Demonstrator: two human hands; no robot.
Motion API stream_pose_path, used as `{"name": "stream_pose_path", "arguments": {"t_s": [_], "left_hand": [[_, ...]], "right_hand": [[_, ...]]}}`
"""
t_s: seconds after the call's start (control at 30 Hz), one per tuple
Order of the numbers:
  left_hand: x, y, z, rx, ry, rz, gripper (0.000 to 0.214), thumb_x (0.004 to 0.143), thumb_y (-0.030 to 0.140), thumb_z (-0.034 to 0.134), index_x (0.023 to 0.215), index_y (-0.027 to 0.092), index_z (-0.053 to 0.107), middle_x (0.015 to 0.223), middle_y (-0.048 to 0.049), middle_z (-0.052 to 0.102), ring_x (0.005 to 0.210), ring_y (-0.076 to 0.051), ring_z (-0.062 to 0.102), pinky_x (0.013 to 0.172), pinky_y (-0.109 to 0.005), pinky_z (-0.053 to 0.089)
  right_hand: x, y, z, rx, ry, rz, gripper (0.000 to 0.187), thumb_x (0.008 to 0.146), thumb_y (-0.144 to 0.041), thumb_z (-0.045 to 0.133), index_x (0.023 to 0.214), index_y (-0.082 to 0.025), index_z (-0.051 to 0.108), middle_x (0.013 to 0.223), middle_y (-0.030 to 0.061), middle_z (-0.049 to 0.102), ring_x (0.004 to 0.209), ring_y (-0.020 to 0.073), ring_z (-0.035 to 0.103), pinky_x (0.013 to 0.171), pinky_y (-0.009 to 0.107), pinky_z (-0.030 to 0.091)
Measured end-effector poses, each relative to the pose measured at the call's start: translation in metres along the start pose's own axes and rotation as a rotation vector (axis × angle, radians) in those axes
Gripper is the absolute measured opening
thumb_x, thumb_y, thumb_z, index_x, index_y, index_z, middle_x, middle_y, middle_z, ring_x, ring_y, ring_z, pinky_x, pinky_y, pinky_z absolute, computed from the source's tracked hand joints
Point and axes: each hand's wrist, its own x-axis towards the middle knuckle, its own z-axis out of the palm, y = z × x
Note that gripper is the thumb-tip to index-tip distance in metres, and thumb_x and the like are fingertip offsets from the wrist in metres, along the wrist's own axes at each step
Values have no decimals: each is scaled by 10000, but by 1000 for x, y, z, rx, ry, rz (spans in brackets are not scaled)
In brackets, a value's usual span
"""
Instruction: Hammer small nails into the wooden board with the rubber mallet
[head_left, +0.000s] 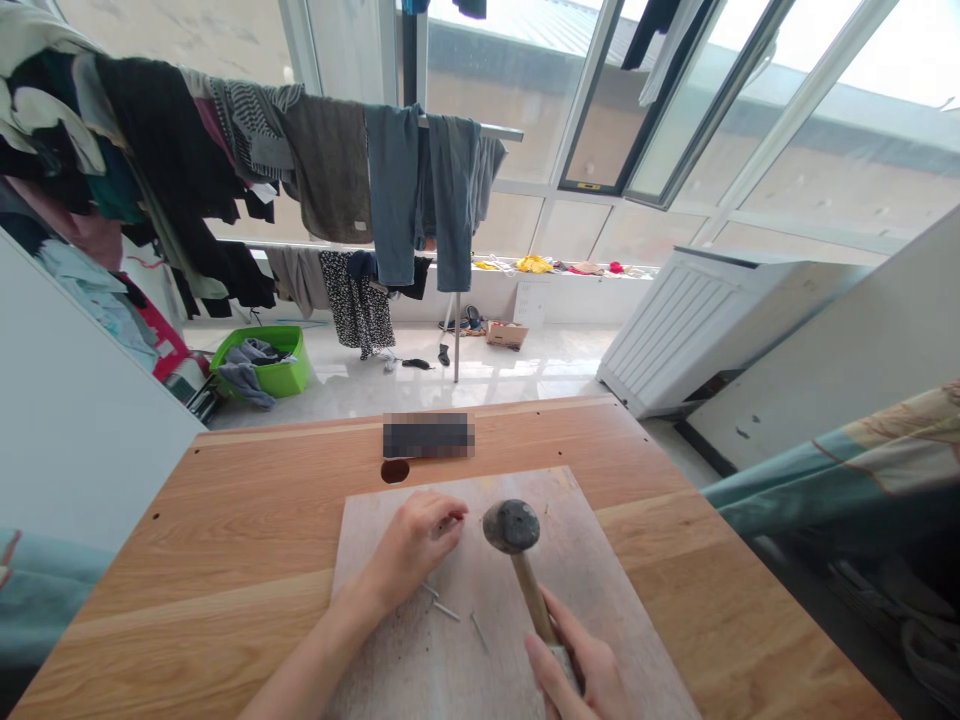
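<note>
Right hand [577, 670] closed tightly around the wooden handle of a hammer [511, 526], its dark rounded head just beside the left hand [409, 545]. Left hand drawn into a narrow pinch above the board; whether it holds anything cannot be told. Several steel nails [442, 605] lie loose below the hands on a pale wooden board [592, 590], which rests on a light oak tabletop [187, 545]. Beyond the board: a round hole [395, 470] and a blurred patch [427, 435] at the table's far side. Farther off: a green basket of clothes [259, 362] on the floor, garments on a drying rail [330, 165], and a white slatted cabinet [675, 330]. Teal fabric [825, 490] intrudes at right.
</note>
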Motion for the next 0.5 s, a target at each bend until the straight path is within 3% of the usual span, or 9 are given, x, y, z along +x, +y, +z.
{"name": "stream_pose_path", "arguments": {"t_s": [0.17,0.33,0.5], "left_hand": [[1,2,0,-42,-3,-49,242,865,70,619,1044,205,712,931,-26,774,859,-196,713,845,-326,539],[1,1,1,-63,-10,-69,411,827,25,620,1189,211,677,989,-34,778,899,-200,707,869,-325,537],[0,-2,5,-84,-21,-99,360,868,78,635,1209,195,656,956,-37,766,878,-201,710,866,-332,551]], "right_hand": [[7,-17,13,28,-68,4,796,920,-737,546,1421,-129,667,407,-57,507,308,148,480,334,229,417],[10,-25,19,3,-33,-54,759,882,-755,578,1338,-168,731,515,-10,629,348,158,540,392,250,506],[7,-22,19,-19,-39,-55,741,906,-739,560,1342,-166,734,541,4,656,378,163,571,373,233,487]]}}
